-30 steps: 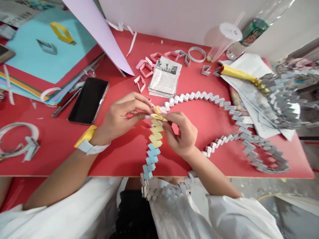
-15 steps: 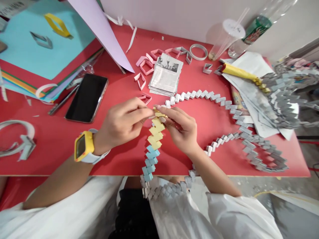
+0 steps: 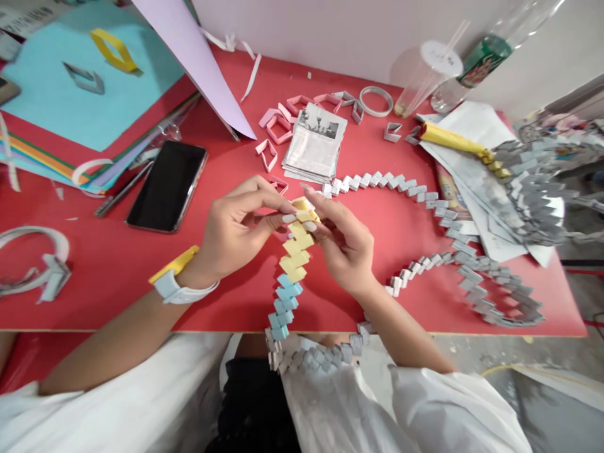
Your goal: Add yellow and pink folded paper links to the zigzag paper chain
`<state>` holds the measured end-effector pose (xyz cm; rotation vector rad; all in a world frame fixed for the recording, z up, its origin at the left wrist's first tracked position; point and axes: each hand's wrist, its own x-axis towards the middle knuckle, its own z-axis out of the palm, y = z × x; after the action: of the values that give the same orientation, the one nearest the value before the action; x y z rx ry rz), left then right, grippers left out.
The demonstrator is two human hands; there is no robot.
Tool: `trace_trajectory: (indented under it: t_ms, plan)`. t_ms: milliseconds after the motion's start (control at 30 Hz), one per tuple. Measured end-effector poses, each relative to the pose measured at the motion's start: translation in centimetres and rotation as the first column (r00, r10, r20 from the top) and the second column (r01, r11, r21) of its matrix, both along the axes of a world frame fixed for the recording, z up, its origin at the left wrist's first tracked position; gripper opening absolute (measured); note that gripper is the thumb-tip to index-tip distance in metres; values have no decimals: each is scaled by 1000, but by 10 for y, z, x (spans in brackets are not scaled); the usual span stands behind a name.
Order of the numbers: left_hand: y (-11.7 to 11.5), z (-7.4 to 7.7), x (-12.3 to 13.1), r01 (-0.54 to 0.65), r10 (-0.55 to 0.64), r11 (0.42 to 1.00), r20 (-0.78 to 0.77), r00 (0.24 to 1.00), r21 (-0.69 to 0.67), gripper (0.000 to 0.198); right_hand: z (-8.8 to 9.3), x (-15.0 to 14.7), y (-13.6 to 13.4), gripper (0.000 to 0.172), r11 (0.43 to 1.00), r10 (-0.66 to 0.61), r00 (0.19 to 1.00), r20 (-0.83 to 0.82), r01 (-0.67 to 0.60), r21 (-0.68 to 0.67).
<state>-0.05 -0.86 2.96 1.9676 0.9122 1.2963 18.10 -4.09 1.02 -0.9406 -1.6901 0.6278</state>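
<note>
A folded-paper chain (image 3: pixel 293 259) runs up from my lap, with blue links low down and yellow links at its top end. My left hand (image 3: pixel 240 228) pinches the top yellow link from the left, fingers closed on it. My right hand (image 3: pixel 343 244) grips the same end from the right, thumb and fingers pressed to the yellow links. Both hands hover just above the red table (image 3: pixel 117 277), near its front edge. The grey newspaper part of the chain (image 3: pixel 425 195) loops away to the right across the table and back down to my lap.
A black phone (image 3: pixel 167 185) lies left of my hands, beside a stack of coloured paper sheets (image 3: pixel 56 113). Loose pink folded links (image 3: pixel 276 126) and a pile of newspaper slips (image 3: pixel 314 143) sit behind. A plastic cup (image 3: pixel 422 78), a bottle (image 3: pixel 481 53) and newspapers (image 3: pixel 476 170) stand at the right.
My left wrist has rolled, so the yellow watch face now points away. My fingers have shifted on the top yellow link, which has lifted slightly. The chain otherwise stays where it was.
</note>
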Motion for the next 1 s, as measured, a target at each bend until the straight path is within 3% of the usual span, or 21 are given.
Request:
trace_trajectory:
  t_ms: [100,167,300,367,467,567,867,1000]
  plan:
    - [-1,2,-1,8,-7,999,-18,1000,37,5,3,-1,-3,45,1000,-6,1000,7,6,2]
    - [-6,2,0,-55,66,989,-70,995,140,11,4,-2,-4,46,1000,-13,1000,8,13,1]
    - [-15,4,2,-160,264,875,-175,949,457,23,3,-1,-4,47,1000,-17,999,42,17,-1]
    - [-14,6,2,-141,248,897,-212,945,419,22,3,-1,-3,45,1000,-2,999,54,1,21]
    - [-7,9,-1,-55,78,989,-164,983,136,11,1,0,0,44,1000,-14,999,48,15,-12]
    - [-1,10,-4,-21,20,1000,-110,994,-7,7,-2,-2,1,47,997,-39,999,13,40,-63]
    - [-14,8,3,-127,143,984,-125,982,125,7,-6,-8,-3,34,997,-57,998,-36,55,-46]
    - [-18,7,8,-186,232,933,-119,965,309,7,-2,-7,-4,33,996,-16,999,-30,13,-90]
